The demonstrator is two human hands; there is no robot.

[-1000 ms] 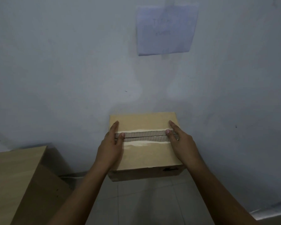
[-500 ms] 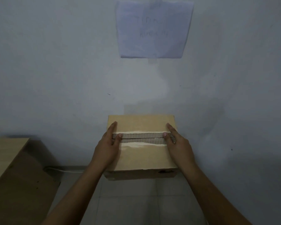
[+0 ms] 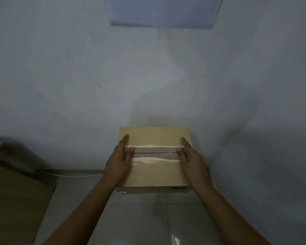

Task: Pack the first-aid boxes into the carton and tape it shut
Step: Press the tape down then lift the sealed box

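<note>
Carton [image 3: 155,172] of plain brown cardboard is in front of you against the pale blue-grey wall [image 3: 78,76], its two top flaps folded down to meet along a seam where a strip of torn, ribbed corrugation [image 3: 155,152] shows. Your left hand [image 3: 119,162] lies flat on the left end of its top and your right hand [image 3: 193,162] flat on the right end, fingers straight and grasping nothing, each thumb laid on the seam. A larger brown cardboard box [image 3: 11,200] stands on the pale tiled floor [image 3: 148,223] at the near left, well apart from the carton, and a pale sheet of paper [image 3: 164,13] hangs on the wall at the far top.
</note>
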